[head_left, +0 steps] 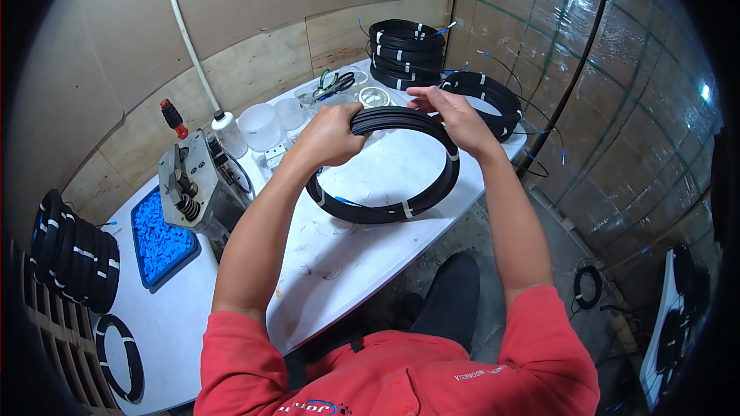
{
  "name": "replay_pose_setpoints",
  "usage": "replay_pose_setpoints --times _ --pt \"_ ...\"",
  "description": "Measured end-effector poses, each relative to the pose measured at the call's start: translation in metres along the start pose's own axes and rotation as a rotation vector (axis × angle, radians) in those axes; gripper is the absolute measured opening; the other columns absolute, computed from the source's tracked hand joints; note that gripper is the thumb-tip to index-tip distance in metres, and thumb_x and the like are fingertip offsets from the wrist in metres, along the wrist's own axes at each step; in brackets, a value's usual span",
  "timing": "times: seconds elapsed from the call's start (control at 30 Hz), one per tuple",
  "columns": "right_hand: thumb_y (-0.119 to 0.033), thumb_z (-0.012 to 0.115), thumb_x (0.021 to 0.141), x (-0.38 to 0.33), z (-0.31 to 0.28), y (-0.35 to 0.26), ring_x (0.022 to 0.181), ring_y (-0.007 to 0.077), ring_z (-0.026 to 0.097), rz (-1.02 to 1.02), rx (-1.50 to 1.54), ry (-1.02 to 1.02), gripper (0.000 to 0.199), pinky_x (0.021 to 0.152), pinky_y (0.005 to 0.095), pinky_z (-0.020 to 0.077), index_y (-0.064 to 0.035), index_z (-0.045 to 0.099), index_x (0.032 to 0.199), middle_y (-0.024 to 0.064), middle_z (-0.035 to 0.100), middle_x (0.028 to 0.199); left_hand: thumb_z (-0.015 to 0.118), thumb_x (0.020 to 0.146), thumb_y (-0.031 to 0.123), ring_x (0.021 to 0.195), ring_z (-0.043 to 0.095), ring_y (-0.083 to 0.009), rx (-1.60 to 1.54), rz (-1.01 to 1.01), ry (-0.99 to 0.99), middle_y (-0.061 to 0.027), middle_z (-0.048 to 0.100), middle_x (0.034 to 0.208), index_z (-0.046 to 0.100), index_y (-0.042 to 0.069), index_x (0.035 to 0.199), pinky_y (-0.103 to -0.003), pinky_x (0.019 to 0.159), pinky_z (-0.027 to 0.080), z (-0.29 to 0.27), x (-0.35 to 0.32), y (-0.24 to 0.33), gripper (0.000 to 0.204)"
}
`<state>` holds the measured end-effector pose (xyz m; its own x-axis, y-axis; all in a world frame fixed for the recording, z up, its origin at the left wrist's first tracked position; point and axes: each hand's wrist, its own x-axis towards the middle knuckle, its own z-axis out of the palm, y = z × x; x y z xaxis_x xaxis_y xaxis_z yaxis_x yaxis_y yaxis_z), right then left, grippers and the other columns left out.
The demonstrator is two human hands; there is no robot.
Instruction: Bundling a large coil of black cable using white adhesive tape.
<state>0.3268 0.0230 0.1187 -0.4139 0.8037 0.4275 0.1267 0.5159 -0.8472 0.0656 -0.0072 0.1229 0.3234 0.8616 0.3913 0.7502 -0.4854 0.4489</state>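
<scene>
Above the white table, my left hand (pixel 333 137) is closed around the upper left of a black cable coil (pixel 368 213), which it holds tilted up on its edge. White bands wrap the coil in several places, and a blue-tipped cable end (pixel 351 202) lies inside its lower rim. My right hand (pixel 456 122) is at the coil's upper right with its fingers stretched out and apart. Whether its palm touches the coil I cannot tell. Behind the hands stands a stack of similar black coils (pixel 405 55), and another coil (pixel 505 108) lies to its right.
To the left are a metal bench machine (pixel 202 185), a blue tray (pixel 171 278) of small blue parts, and more coils (pixel 75 254). A white bottle (pixel 228 135), translucent tubs (pixel 260 128), a tape roll (pixel 375 98) and cutting tools (pixel 336 86) line the table's back. A wrapped wall (pixel 617 85) borders the right.
</scene>
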Motion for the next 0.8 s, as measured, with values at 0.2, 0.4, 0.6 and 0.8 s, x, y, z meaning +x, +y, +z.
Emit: replay_pose_setpoints --times 0.2,0.4,0.6,0.8 --pt "-0.044 0.049 0.109 0.013 -0.015 0.032 0.091 0.0105 0.064 0.227 0.044 0.147 0.049 0.080 0.0251 0.0498 -0.0029 0.066 0.130 0.0041 0.072 0.103 0.074 0.087 0.019 0.066 0.062 -0.0389 -0.067 0.020 0.020 -0.0209 0.064 0.071 0.068 0.003 0.098 -0.045 0.064 0.047 -0.006 -0.024 0.010 0.020" --pt "-0.028 0.073 0.096 0.047 -0.010 0.077 0.083 0.0140 0.068 0.232 -0.238 0.070 0.029 0.078 0.0321 0.0553 -0.0032 0.076 0.110 0.0067 0.076 0.094 0.064 0.074 0.003 0.066 0.061 -0.0446 -0.112 0.057 0.047 -0.0227 0.060 0.068 0.061 0.002 0.090 -0.046 0.063 0.049 -0.006 -0.060 0.023 0.017" --pt "-0.025 0.072 0.092 0.112 0.008 0.135 0.090 0.0283 0.073 0.136 -0.647 -0.098 0.027 0.085 0.0375 0.0562 -0.0040 0.076 0.109 0.0154 0.077 0.100 0.067 0.069 0.005 0.066 0.063 -0.0407 -0.078 0.103 0.059 -0.0169 0.062 0.073 0.060 0.005 0.091 -0.046 0.060 0.050 -0.009 -0.085 0.031 0.023" --pt "-0.012 0.059 0.092 0.144 0.032 0.177 0.119 0.0388 0.065 0.130 -0.862 -0.291 0.042 0.104 0.0451 0.0505 -0.0090 0.068 0.133 0.0232 0.068 0.128 0.071 0.065 0.008 0.063 0.062 -0.0319 -0.019 0.145 0.051 -0.0083 0.058 0.071 0.064 0.010 0.095 -0.043 0.055 0.049 -0.009 -0.102 0.034 0.031"
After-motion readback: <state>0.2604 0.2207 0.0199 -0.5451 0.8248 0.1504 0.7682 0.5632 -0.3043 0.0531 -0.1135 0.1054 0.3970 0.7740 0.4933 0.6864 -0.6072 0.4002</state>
